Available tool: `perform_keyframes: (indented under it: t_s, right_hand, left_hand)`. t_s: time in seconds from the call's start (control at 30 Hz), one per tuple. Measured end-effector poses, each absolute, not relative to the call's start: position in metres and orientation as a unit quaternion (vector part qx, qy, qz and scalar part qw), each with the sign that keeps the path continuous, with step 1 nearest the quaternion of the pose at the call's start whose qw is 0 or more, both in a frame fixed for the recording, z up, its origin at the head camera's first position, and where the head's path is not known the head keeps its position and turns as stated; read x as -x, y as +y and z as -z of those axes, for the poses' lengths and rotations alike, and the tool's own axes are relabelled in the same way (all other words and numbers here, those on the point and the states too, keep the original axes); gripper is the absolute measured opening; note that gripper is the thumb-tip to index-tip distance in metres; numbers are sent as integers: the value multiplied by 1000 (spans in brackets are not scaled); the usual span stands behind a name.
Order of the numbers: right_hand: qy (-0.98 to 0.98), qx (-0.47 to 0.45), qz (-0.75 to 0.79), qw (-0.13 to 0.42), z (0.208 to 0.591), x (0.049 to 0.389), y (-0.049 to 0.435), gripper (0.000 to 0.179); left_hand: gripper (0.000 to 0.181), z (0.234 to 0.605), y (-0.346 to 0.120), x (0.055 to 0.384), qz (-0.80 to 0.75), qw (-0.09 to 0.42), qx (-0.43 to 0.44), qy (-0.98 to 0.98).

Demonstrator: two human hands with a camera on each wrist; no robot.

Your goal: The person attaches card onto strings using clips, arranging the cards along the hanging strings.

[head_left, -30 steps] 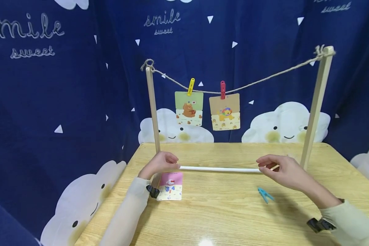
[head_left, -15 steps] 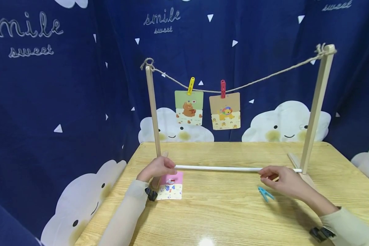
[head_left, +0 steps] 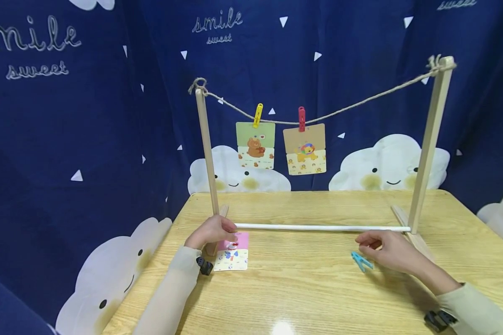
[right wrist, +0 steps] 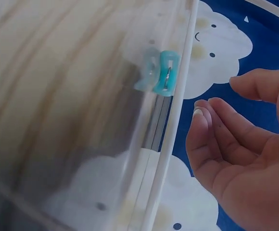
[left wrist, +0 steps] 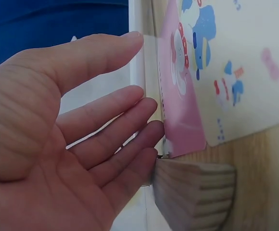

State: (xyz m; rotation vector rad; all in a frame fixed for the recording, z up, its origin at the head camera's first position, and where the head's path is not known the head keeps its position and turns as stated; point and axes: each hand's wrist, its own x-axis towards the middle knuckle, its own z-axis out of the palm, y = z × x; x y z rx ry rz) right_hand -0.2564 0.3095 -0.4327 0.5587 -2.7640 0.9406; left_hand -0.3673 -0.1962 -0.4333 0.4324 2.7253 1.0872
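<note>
A white rod (head_left: 318, 228) runs low between two wooden posts, its right end at the right post (head_left: 429, 149). My left hand (head_left: 211, 231) is beside the rod's left end, over the top of a pink and cream card (head_left: 231, 258) that lies on the table. In the left wrist view its thumb and fingers (left wrist: 142, 101) are spread apart with nothing between them. In front of the rod, my right hand (head_left: 390, 250) hovers near a blue clothespin (head_left: 362, 262) on the table. Loosely bent and holding nothing, its fingers (right wrist: 202, 137) show in the right wrist view.
Between the post tops sags a twine line (head_left: 369, 98). On it hang a green bear card (head_left: 255, 145) under a yellow clothespin (head_left: 258, 115) and a tan lion card (head_left: 304, 149) under a red clothespin (head_left: 302, 118). Behind the wooden table (head_left: 276, 298) is a blue curtain (head_left: 159, 116).
Both hands have come away from the white rod, which stays between the posts. My left hand has shifted slightly down over the pink card; my right hand has moved down toward the blue clothespin.
</note>
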Motion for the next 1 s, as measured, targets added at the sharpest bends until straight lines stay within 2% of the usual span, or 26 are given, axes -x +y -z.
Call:
perform_keyframes:
  t_s: [0.27,0.63,1.0]
  right_hand:
    - [-932,-153,-321,75,439,259,322,20]
    - [-932,-160,-322,42,445,261,334,29]
    - [-956,-116,-270,-9,445,257,325,47]
  left_hand:
    - [41,435,-195,369,-367,93,-137,915]
    - [50,435,-194,369,-355,98,-146,918]
    - [48,439,-194,366,-356,111,-148,916]
